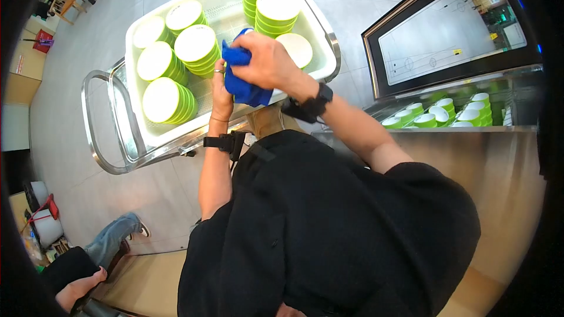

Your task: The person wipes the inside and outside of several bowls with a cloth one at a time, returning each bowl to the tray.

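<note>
My right hand [267,64] is closed on a bunched blue cloth [249,89] above the near edge of a white plastic tub [226,9]. Close beside it, my left hand [221,95] is held upright with its thumb against the cloth's left side. The cloth and my right hand hide most of its fingers and whatever they grip. Stacks of green-and-white bowls [197,44] stand in the tub left of my hands. Further stacked bowls [276,9] stand at its far right, and a white-topped bowl [295,50] lies just behind my right hand.
The tub rests on a metal trolley with a curved handle [89,120]. To the right, more bowls [437,114] sit in a steel compartment beneath a framed screen [449,29]. Another person's leg [117,238] and hand [82,287] show at lower left.
</note>
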Motion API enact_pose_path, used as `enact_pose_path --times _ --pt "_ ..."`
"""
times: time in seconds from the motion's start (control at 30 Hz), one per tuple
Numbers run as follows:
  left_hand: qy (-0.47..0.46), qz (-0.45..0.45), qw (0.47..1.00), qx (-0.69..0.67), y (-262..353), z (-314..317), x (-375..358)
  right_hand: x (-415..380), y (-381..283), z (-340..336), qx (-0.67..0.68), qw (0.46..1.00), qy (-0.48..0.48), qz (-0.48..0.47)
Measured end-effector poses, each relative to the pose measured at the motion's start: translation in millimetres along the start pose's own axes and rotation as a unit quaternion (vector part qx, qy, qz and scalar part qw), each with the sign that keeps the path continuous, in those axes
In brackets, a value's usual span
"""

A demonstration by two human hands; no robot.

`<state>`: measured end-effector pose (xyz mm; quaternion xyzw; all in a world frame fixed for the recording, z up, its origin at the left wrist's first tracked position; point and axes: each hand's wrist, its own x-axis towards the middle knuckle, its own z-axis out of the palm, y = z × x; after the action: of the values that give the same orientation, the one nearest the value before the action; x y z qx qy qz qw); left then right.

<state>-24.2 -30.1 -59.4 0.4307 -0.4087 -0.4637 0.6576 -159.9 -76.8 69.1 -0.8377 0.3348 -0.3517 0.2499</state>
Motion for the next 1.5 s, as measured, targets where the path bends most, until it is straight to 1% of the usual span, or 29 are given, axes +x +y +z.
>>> enact_pose_path --times 0.07,0.1,0.17,0.3,0.33,0.37,0.4,0.43,0.47,0.53,0.57,0.6,0.67,0.73,0.77,0.8,0.87,0.9,0.93,0.97,1.0,1.07,1.17,1.27,1.33,1.37,1.4,1.47,1.5 --pt "-0.039 0.029 0.998 0.033 13.6 5.6 -1.3 16.1 5.1 -5.2 0.012 0.990 -0.056 0.130" --pt "-0.038 0.055 0.995 0.072 7.3 1.5 0.0 22.0 14.9 -4.1 0.011 0.990 -0.054 0.130" --pt "-0.030 0.043 0.995 0.085 11.9 4.5 -1.4 29.8 26.0 -0.7 -0.003 0.970 -0.012 0.243" --pt "-0.010 0.042 0.995 0.086 17.9 6.7 -0.4 19.5 11.1 -12.2 -0.020 0.986 -0.106 0.130" --pt "0.000 0.036 0.995 0.098 19.2 8.9 -3.8 15.0 1.9 -14.0 -0.020 0.985 -0.107 0.134" --pt "-0.007 -0.022 1.000 -0.019 5.6 2.4 2.9 10.8 -6.8 -14.6 -0.019 0.994 -0.109 0.021" --pt "0.002 0.009 1.000 -0.005 -7.9 -3.6 1.4 6.9 -12.6 -13.3 -0.017 0.990 -0.108 -0.094" --pt "-0.009 0.009 1.000 -0.001 -5.2 -3.3 -0.8 3.0 -14.4 -9.0 -0.031 0.988 -0.084 -0.128" --pt "-0.020 0.010 1.000 0.002 -0.2 -3.2 -2.2 2.8 -10.3 -9.2 -0.032 0.988 -0.083 -0.127" --pt "0.024 0.015 0.996 0.090 -15.7 -6.6 8.1 5.9 3.9 -11.9 0.078 0.994 -0.071 -0.037" --pt "-0.012 0.038 0.990 0.132 6.7 2.7 3.8 7.4 12.3 -12.9 0.099 0.993 -0.063 0.030" --pt "-0.013 0.020 0.993 0.116 7.6 2.8 2.9 10.8 19.3 -12.5 0.080 0.990 -0.060 0.101" --pt "-0.029 0.040 0.989 0.140 12.9 2.6 3.0 19.4 25.7 -7.1 0.068 0.983 -0.046 0.163" --pt "-0.003 0.049 0.996 0.077 4.7 5.7 0.7 15.3 15.5 -5.0 0.009 0.995 -0.043 0.086" --pt "0.025 0.054 0.998 0.016 2.6 6.4 1.0 10.7 4.6 -3.8 -0.001 0.999 -0.015 -0.034" --pt "0.027 0.051 0.998 0.016 0.7 3.5 1.4 7.8 -6.7 -2.6 -0.013 0.995 -0.045 -0.094" --pt "-0.013 -0.014 1.000 0.014 8.3 1.2 -1.8 2.5 -19.8 -5.5 -0.067 0.986 -0.069 -0.139" --pt "0.000 0.033 0.999 0.040 11.3 5.2 -4.8 4.6 -12.6 -7.1 -0.027 0.994 -0.062 -0.089" --pt "-0.004 -0.010 1.000 0.009 33.9 19.5 -3.5 9.3 -0.2 -8.2 0.014 0.998 -0.056 -0.038" --pt "-0.025 -0.004 0.999 0.045 29.3 13.0 -3.7 15.1 14.4 -6.2 -0.017 0.997 -0.049 0.051" --pt "-0.045 0.006 0.996 0.080 22.9 6.3 -1.6 22.5 29.6 -4.6 -0.062 0.994 -0.035 0.088" --pt "-0.064 0.033 0.996 0.052 13.6 2.3 1.0 21.5 32.8 -6.0 -0.110 0.991 0.063 -0.029" --pt "-0.026 0.032 0.998 0.055 0.2 -1.5 3.8 10.8 1.1 -20.4 0.030 0.992 -0.097 -0.071" --pt "-0.040 0.016 0.999 -0.010 -4.8 -4.4 -0.9 0.4 -10.3 -21.9 -0.013 0.985 -0.098 -0.142" --pt "-0.017 0.050 0.997 0.051 -1.4 -2.0 0.6 3.7 6.9 -16.5 0.051 0.997 -0.040 -0.049" --pt "-0.065 0.000 0.997 0.043 12.9 -1.1 0.8 4.2 13.2 -18.6 0.052 0.998 -0.028 0.025" --pt "-0.065 0.003 0.997 0.044 16.3 -1.0 -1.3 4.8 17.6 -16.1 0.052 0.998 -0.027 0.021" --pt "-0.049 -0.023 0.997 0.050 18.1 1.6 -1.5 8.9 8.0 -18.4 -0.019 0.995 -0.054 -0.083" --pt "-0.038 0.000 0.998 0.040 9.8 -0.3 0.6 5.6 2.3 -20.2 -0.011 0.988 -0.084 -0.133"
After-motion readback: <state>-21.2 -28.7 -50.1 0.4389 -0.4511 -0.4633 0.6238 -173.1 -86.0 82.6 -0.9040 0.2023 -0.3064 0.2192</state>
